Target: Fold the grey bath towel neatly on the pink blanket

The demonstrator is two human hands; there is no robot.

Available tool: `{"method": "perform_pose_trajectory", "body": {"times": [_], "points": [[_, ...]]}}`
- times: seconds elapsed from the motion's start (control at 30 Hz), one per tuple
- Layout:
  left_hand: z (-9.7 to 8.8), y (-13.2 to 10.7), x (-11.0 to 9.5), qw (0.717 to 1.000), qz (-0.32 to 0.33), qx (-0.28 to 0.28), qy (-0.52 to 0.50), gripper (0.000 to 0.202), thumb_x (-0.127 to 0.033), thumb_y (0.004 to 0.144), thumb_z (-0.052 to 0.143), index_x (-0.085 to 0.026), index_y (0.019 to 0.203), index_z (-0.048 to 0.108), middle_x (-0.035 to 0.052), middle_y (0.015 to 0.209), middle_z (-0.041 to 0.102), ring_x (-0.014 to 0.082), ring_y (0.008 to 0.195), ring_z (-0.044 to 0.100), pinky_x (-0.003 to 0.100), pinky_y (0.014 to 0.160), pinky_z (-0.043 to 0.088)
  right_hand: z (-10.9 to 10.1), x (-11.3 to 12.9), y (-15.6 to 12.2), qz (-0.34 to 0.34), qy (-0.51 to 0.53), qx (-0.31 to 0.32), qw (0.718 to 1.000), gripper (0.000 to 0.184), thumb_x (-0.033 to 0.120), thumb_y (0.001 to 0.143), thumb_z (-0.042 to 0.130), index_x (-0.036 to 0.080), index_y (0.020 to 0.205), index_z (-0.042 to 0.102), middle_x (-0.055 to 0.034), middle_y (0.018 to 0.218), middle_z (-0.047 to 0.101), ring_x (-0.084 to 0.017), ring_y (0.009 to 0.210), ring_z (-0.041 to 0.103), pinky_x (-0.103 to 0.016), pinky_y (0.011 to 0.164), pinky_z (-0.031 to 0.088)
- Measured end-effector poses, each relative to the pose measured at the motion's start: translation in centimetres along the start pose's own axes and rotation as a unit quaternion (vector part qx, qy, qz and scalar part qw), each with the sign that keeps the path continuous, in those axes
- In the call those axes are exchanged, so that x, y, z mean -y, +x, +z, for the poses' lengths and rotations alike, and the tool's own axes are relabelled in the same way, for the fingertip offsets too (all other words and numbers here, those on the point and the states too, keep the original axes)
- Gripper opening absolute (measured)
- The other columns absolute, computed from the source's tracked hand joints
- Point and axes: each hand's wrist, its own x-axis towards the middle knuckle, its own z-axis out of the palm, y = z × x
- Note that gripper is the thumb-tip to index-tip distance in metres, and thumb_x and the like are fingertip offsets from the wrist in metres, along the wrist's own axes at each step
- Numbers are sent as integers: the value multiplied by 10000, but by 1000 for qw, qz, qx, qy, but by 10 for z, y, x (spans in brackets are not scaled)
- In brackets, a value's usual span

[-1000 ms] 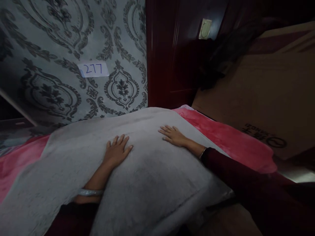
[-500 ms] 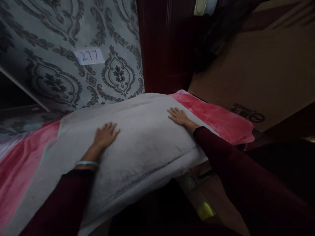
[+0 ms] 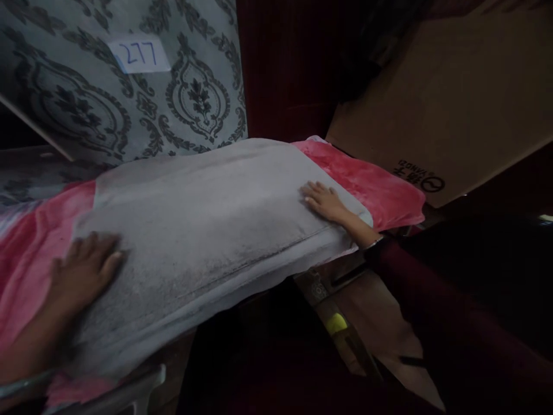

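Note:
A long grey pillow (image 3: 207,219) lies across a pink blanket (image 3: 371,184) on a bed. My left hand (image 3: 84,271) rests flat on the pillow's left end, fingers stretched out. My right hand (image 3: 324,202) lies flat on the pillow's right end, fingers spread, close to the pink blanket's edge. A bangle shows at my left wrist. Neither hand holds anything.
A patterned grey wall (image 3: 190,98) with a paper label reading 277 (image 3: 138,55) stands behind the bed. A dark red door frame (image 3: 280,69) is beside it. A large cardboard box (image 3: 453,98) leans at the right. The floor below is dark, with a yellow-green object (image 3: 336,323).
Both hands have slid apart along the pillow: the left hand to its left end, the right hand toward its right end. The view has dropped and pulled back.

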Motion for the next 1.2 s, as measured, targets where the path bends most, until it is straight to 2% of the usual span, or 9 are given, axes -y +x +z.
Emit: {"method": "perform_pose_trajectory", "body": {"times": [0.1,0.17,0.4,0.57,0.8,0.87,0.93,1.03,1.2], "points": [[5,-35,-43,997,61,44,-29,712,-569,969,130,-256,1550,397,45,1680,315,295,1554,246,566,1216,255,13,38,-22,-127,-5,49,991,624,596,1048,211,355,1617,302,3,1702,221,-330,1561,163,-602,1214,209],[8,-51,-54,997,43,51,-27,687,-527,979,197,-236,1576,370,60,1691,285,301,1562,223,568,1226,237,20,42,-32,-124,-26,55,991,619,584,1047,209,361,1620,286,15,1701,225,-310,1563,165,-584,1221,208],[11,-91,-12,996,-79,45,-23,714,-528,985,252,-181,1603,335,135,1675,301,342,1552,241,603,1213,253,28,-13,-53,1,-80,-28,996,643,511,1026,203,249,1582,393,-88,1647,358,-326,1507,315,-588,1183,299],[16,-114,-6,992,-122,11,-35,675,-465,993,241,-156,1575,391,130,1662,330,315,1548,261,568,1219,273,37,-28,-62,18,-59,-87,994,711,544,1000,153,201,1522,492,-161,1579,452,-370,1460,388,-642,1130,351],[10,-129,12,989,-124,32,-75,602,-388,1010,255,-170,1539,443,91,1646,376,255,1546,277,493,1234,268,53,-35,-67,11,28,-171,985,710,772,900,126,553,1530,371,-54,1462,584,-451,1390,452,-790,1015,362],[1,-127,6,987,-144,26,-62,571,-395,1017,272,-193,1501,496,90,1628,412,280,1539,292,537,1230,256,51,-15,-66,11,42,-188,981,675,763,910,134,583,1521,357,-49,1447,593,-449,1399,444,-803,1013,353],[-9,-120,-14,990,-134,4,-49,546,-396,1029,273,-207,1475,526,87,1622,422,290,1544,276,561,1238,220,48,21,-61,-24,53,-180,982,678,709,945,126,510,1544,375,-75,1472,573,-417,1434,415,-773,1055,354],[-18,-103,-61,997,-45,10,-67,548,-387,1042,294,-189,1525,461,108,1662,344,264,1559,242,519,1263,174,44,96,-48,-121,45,-118,985,673,583,1001,132,340,1547,441,-115,1538,510,-364,1474,379,-706,1122,338],[-6,-90,-124,996,21,53,-67,639,-516,1021,380,-201,1577,381,153,1686,257,330,1568,196,599,1246,179,55,191,-40,-250,-9,-62,966,578,480,1038,234,311,1553,436,-71,1621,408,-323,1506,334,-640,1148,341]]}}
